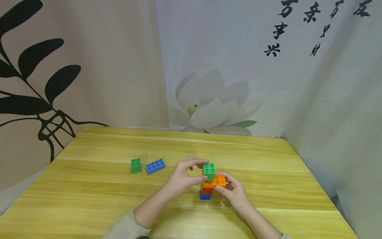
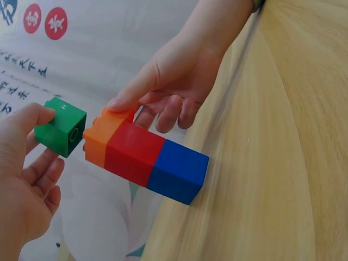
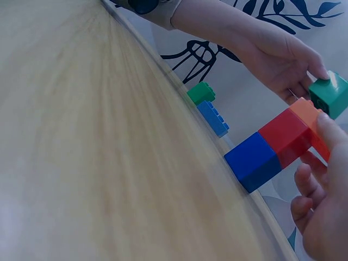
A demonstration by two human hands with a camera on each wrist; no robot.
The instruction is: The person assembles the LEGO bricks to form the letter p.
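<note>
While your right fingers (image 1: 222, 190) pinch the orange brick (image 1: 220, 180) topping a three-brick stack (image 2: 135, 155), your left fingers (image 1: 197, 180) pinch a green brick (image 1: 209, 170), not on yet; two loose bricks (image 1: 155, 166) remain.

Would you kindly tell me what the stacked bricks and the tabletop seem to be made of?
The orange brick, red brick and bottom blue brick look like hard moulded plastic, smooth and slightly glossy: even colour, crisp edges, and round studs on the orange one. The tabletop shows long, streaky grain under a soft sheen, suggesting wood, though a wood-print laminate could look the same.
</note>
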